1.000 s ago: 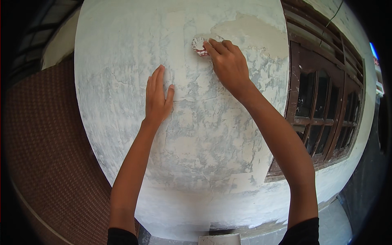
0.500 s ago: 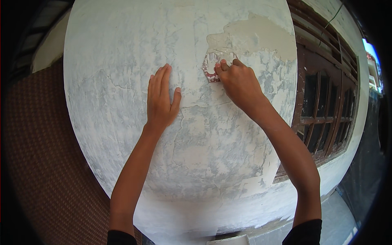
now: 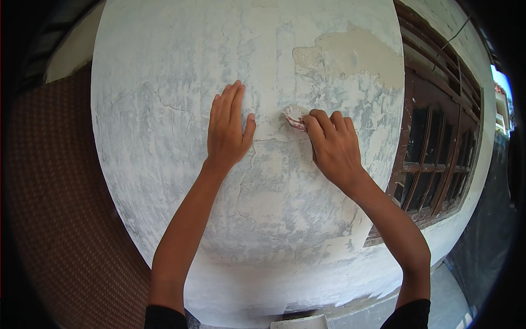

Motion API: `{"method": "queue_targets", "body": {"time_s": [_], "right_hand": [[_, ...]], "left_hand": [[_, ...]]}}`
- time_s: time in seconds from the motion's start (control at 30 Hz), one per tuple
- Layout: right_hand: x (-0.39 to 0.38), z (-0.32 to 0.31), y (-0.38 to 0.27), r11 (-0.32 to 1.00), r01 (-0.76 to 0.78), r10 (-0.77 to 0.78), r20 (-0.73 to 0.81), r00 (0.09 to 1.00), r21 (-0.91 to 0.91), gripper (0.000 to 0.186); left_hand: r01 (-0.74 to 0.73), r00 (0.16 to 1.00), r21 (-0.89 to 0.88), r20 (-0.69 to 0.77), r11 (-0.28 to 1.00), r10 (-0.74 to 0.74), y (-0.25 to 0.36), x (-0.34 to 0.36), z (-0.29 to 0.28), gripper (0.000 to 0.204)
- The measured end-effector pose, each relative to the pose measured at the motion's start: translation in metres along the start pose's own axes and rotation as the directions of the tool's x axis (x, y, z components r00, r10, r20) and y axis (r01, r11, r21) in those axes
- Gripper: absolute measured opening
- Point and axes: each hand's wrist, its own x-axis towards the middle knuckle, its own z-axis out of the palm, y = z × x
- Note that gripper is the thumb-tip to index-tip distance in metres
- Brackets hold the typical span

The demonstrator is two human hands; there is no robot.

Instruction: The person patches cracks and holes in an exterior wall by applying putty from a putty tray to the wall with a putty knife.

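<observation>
My right hand (image 3: 335,141) grips a small flat scraper (image 3: 296,118), reddish and smeared with white plaster, with its edge close to the wall. The fingers bend over it and hide its far part, and whether the edge touches the surface I cannot tell. To its left, my left hand (image 3: 227,129) rests flat against the wall with its fingers stretched out, holding nothing. The white wall (image 3: 274,203) is streaked with grey and marked by thin cracks. Above my right hand spreads a beige patch of plaster (image 3: 356,55) with a ragged outline.
A brown shuttered window (image 3: 433,148) with dark panes borders the wall on the right. Brown woven matting (image 3: 66,208) covers the left side. Below the wall is a pale ledge (image 3: 298,322), and dark sheeting (image 3: 482,219) hangs at far right.
My right hand has moved down and slightly right with the scraper, away from the beige patch's lower edge. The scraper is now turned edge-on. The left hand stays flat on the wall.
</observation>
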Motion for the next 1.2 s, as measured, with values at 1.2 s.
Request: {"method": "queue_targets", "body": {"time_s": [1.2], "right_hand": [[0.082,0.039,0.153,0.542,-0.672,0.787,-0.025,0.616,0.505,0.042]], "left_hand": [[-0.018,0.999,0.147,0.036,0.989,0.012,0.001,-0.003,0.0,0.06]]}}
